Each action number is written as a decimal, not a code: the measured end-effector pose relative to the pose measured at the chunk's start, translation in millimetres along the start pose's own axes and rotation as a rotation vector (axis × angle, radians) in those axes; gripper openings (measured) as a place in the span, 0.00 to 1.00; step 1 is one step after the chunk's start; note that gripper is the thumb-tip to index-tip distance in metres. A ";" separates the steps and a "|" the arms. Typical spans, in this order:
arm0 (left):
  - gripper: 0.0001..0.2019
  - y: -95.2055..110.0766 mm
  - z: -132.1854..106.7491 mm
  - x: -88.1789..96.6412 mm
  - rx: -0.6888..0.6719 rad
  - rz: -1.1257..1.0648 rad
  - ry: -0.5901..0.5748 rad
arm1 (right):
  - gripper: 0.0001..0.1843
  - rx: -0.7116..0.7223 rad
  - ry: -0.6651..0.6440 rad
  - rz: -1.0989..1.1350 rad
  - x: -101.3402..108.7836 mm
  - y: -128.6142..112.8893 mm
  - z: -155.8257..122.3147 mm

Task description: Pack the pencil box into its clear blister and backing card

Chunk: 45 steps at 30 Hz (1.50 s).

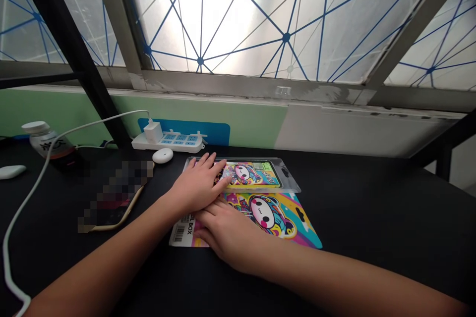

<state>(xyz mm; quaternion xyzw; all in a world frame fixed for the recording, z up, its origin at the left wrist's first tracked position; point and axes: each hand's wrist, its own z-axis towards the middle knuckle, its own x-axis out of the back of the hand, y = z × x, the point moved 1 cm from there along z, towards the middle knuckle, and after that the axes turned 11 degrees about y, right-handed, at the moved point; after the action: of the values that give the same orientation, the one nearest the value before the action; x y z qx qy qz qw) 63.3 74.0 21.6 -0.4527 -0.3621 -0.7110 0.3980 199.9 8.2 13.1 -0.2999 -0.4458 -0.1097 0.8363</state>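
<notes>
On the black table, right in front of the person, lie two pieces of one package. A clear plastic shell has a colourful cartoon item inside it. Touching it at 6 o'clock lies a flat printed card with the same cartoon face.

The left hand lies palm down on the 9 o'clock end of the shell, its fingers straight and close together, gripping nothing. The right hand rests flat on the card, fingers stretched toward 10 o'clock and almost side by side. Their tips come just under the left hand, and nothing is clamped.

As for progress, I judge that the card is already out of the shell and lies on the table, while the cartoon item appears to sit inside the plastic – so the package looks opened only in part.

Readable writing is little. On the white corner of the card, at 7 o'clock from the right hand, I read "BOX" beside a barcode; the letters before it are covered. The green label on the cartoon item is too small to read.

At 11 o'clock from the left hand stands a white power strip with a charger and a white cable. Farther off, near 9 o'clock, a bottle carries dark characters that I cannot read.
</notes>
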 end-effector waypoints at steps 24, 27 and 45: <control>0.33 -0.2 -1.4 6.8 -0.017 -0.034 0.003 | 0.32 -0.325 -0.059 -0.305 110.4 127.3 -4.3; 0.32 -0.2 -1.2 7.1 -0.015 -0.034 0.010 | 0.33 -0.340 -0.092 -0.285 111.1 126.4 -3.5; 0.29 -24.8 1.9 34.4 -0.024 -0.035 0.259 | 0.20 -0.233 0.246 -0.425 98.7 95.0 -12.8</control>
<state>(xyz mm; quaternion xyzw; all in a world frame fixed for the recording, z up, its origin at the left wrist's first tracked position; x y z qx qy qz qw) 32.4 77.9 50.4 -0.3555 -0.3069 -0.7746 0.4237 308.5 84.5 49.3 -0.2782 -0.3783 -0.3687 0.8022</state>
